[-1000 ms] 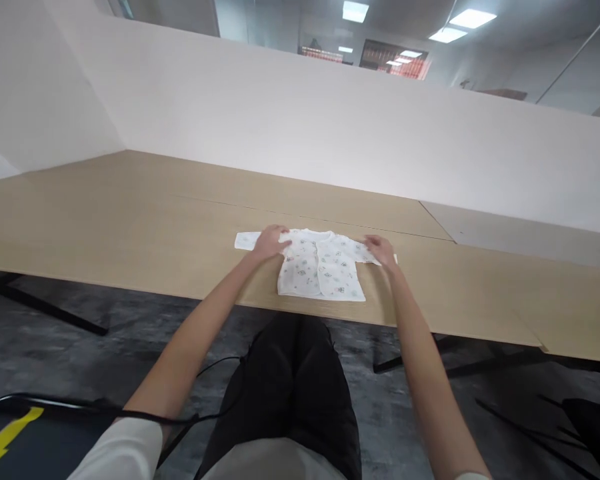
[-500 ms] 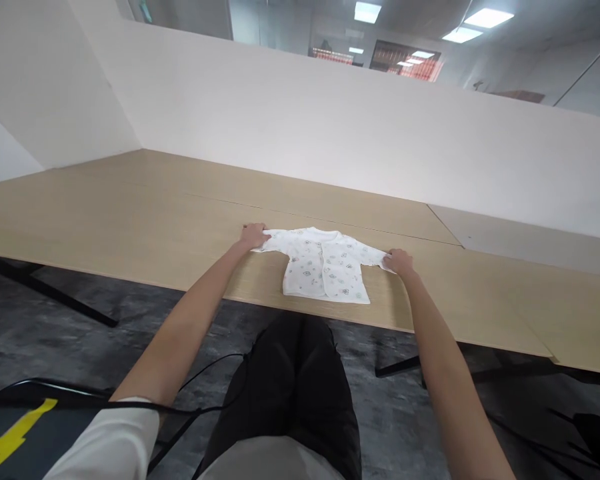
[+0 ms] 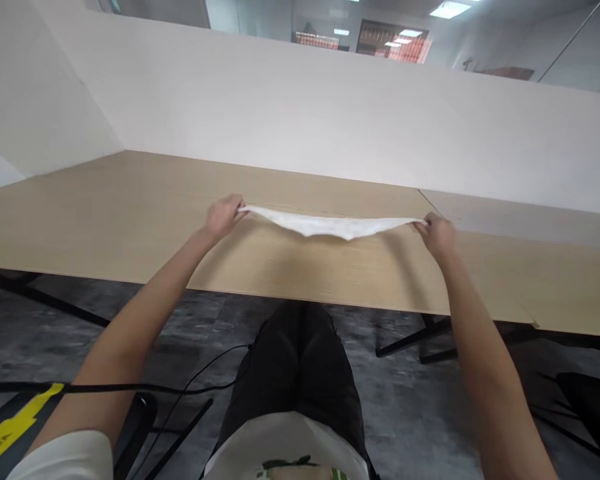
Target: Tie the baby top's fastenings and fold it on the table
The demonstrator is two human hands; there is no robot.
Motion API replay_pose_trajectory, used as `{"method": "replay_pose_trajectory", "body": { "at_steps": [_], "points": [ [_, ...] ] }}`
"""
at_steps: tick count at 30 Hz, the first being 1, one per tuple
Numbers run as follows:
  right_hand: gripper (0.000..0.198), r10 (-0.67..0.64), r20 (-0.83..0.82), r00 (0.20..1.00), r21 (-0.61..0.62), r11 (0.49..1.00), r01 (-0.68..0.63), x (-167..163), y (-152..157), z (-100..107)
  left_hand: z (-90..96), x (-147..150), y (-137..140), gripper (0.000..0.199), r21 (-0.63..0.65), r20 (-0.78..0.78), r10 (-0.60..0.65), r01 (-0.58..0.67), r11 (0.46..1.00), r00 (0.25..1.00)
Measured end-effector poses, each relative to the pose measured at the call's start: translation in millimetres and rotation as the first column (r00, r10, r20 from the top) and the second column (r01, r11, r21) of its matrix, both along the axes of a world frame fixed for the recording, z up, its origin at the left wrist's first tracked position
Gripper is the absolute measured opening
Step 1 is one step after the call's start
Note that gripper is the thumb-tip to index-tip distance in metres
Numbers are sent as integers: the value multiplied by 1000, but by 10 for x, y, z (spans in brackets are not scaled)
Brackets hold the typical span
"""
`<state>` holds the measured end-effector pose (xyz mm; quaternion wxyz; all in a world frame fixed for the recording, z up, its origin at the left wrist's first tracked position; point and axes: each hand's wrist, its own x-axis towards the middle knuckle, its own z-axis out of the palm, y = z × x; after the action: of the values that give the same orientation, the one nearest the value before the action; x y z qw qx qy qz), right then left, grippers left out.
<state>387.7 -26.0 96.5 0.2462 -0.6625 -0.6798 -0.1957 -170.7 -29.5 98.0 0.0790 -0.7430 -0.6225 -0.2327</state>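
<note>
Your dark pants (image 3: 290,367) sit bottom center, bench (image 3: 130,227) just beyond. Your left hand (image 3: 223,217) and right hand (image 3: 439,236) are each pinched on an end of the white cloth (image 3: 325,226), sagging mid-frame above the bench. Reads like the spread-and-hold step; next move probably calls for even tension.

Over here a long wood-topped table (image 3: 105,220) stands on black metal legs (image 3: 411,339) above a mottled grey floor (image 3: 185,333), its back edge along a white wall (image 3: 260,100) topped by glass (image 3: 263,27) in which rectangular ceiling lights (image 3: 450,9) glow.
</note>
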Motion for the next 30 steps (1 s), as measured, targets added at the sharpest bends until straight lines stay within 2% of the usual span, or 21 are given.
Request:
{"method": "replay_pose_trajectory", "body": {
  "at_steps": [4, 6, 8, 12, 15, 17, 20, 23, 27, 30],
  "points": [
    [14, 72, 70, 995, -173, 983, -59, 55, -324, -537, -568, -16, -366, 16, -225, -49, -115, 101, 969, 992],
    [8, 75, 50, 996, -215, 975, -63, 48, -443, -741, -771, -17, -505, 16, -288, -42, -137, 119, 950, 990],
    [5, 36, -8, 999, -212, 977, -37, 17, -531, -892, -896, -20, -604, 21, -313, -19, -142, 129, 941, 990],
    [22, -144, -222, 964, -159, 981, 109, -100, -636, -1090, -1001, -37, -686, 42, -301, 9, -163, 158, 940, 987],
    [34, -294, -405, 866, -189, 953, 235, -174, -672, -1174, -1039, -50, -677, 56, -280, 30, -186, 187, 942, 982],
    [39, -332, -503, 798, -208, 943, 261, -191, -677, -1199, -1059, -57, -662, 64, -265, 50, -185, 191, 945, 981],
    [40, -318, -605, 730, -187, 948, 259, -181, -665, -1205, -1085, -72, -642, 75, -218, 88, -199, 214, 952, 976],
    [38, -265, -646, 715, -132, 962, 238, -166, -650, -1202, -1120, -96, -617, 74, -161, 171, -163, 191, 968, 972],
    [41, -212, -600, 771, -144, 977, 157, -147, -653, -1214, -1188, -119, -557, 68, -162, 244, 57, -18, 987, 968],
    [40, -215, -572, 792, -165, 975, 146, -169, -666, -1193, -1227, -120, -514, 65, -193, 171, 147, -113, 975, 974]
  ]
}}
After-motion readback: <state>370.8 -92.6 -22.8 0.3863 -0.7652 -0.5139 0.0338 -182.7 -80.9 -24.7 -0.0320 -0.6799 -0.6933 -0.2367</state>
